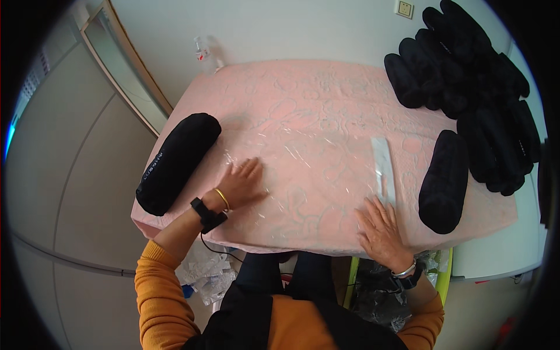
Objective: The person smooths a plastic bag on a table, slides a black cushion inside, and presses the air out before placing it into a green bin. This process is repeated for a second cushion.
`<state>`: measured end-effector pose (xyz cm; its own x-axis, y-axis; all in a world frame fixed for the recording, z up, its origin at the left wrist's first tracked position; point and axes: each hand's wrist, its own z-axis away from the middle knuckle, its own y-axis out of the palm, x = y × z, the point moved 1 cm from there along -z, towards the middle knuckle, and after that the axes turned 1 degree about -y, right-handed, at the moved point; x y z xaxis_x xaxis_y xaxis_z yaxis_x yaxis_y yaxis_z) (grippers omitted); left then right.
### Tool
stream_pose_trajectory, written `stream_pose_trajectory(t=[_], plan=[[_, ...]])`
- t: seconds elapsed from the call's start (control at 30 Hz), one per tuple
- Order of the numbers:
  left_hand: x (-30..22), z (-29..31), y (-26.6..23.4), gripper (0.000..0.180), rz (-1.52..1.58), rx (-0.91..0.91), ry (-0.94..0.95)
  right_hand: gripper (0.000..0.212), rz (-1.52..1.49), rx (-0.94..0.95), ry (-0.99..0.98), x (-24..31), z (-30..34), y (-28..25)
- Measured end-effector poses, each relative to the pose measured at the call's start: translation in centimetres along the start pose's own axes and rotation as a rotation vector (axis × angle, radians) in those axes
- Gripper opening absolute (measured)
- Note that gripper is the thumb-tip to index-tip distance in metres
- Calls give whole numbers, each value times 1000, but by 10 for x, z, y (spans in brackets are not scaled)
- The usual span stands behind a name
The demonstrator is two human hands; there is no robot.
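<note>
A clear plastic bag (pixel 315 169) lies flat across the middle of the pink-covered table (pixel 303 81), with a white strip (pixel 382 169) at its right end. My left hand (pixel 242 182) rests on the bag's left part, fingers spread. On its right end, by the lower end of the white strip, my right hand (pixel 380 232) lies with fingers stretched out. To the left of my left hand is a black fabric roll (pixel 178 163), lying at a slant. Another black roll (pixel 444 182) lies to the right of my right hand.
Several black rolls (pixel 461 64) are piled at the table's right and back right. A clear bottle (pixel 202 55) stands at the far left corner. Below the front edge are crumpled clear plastic (pixel 207 273) and a green-rimmed bin (pixel 446 277) holding plastic. A framed mirror (pixel 119 58) stands at left.
</note>
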<state>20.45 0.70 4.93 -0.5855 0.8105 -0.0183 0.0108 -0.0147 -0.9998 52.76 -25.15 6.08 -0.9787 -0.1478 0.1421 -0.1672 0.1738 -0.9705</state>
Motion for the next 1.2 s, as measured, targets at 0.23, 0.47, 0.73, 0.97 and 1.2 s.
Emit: stream_pose_trajectory(t=[0.23, 0.47, 0.73, 0.97, 1.2], plan=[[-15, 21, -89, 32, 518, -86, 305, 46, 160, -45, 98, 7, 1, 4], [-122, 104, -208, 30, 341, -434, 1044, 41, -915, -78, 238, 35, -27, 60], [-91, 196, -228, 28, 238, -558, 805, 40, -209, -14, -177, 108, -68, 38], [-103, 194, -236, 27, 238, -617, 731, 43, -192, 10, -132, 107, -74, 43], [-103, 210, -253, 27, 173, -584, 597, 42, -217, -26, -181, 117, -82, 47]])
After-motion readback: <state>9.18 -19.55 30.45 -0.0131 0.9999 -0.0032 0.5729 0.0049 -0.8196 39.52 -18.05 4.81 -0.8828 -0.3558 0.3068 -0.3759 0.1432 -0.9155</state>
